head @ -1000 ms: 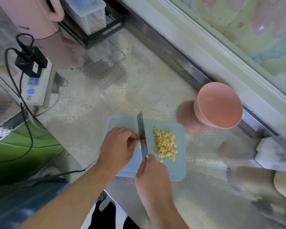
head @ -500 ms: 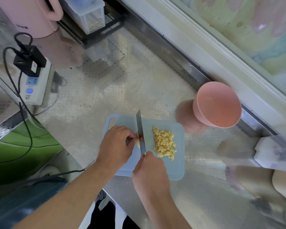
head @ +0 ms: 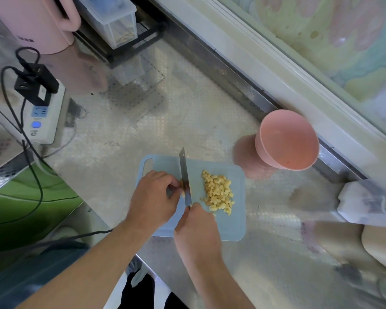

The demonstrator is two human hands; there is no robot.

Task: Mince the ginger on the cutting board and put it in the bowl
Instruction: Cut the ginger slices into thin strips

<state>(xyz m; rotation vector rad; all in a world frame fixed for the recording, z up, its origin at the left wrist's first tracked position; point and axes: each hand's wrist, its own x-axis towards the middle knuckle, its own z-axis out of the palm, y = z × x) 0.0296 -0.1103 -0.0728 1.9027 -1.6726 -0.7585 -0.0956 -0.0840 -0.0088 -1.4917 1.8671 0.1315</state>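
A light blue cutting board (head: 230, 228) lies on the steel counter. A pile of small yellow ginger cubes (head: 217, 192) sits on its right half. My left hand (head: 153, 200) pinches a small uncut piece of ginger (head: 183, 194) near the board's middle. My right hand (head: 197, 235) grips the handle of a knife (head: 184, 172), whose blade stands edge-down against that piece. An empty pink bowl (head: 286, 139) stands beyond the board's far right corner.
A white power strip (head: 42, 117) with black plugs and cables lies at the left. A pink kettle (head: 38, 21) and a clear container (head: 112, 18) on a black rack stand at the back left. A white object (head: 366, 204) lies at the right. The counter edge runs below the board.
The knife blade has shifted a little between cuts on the ginger piece. My left hand has stayed on the ginger. The pile and bowl have not moved.
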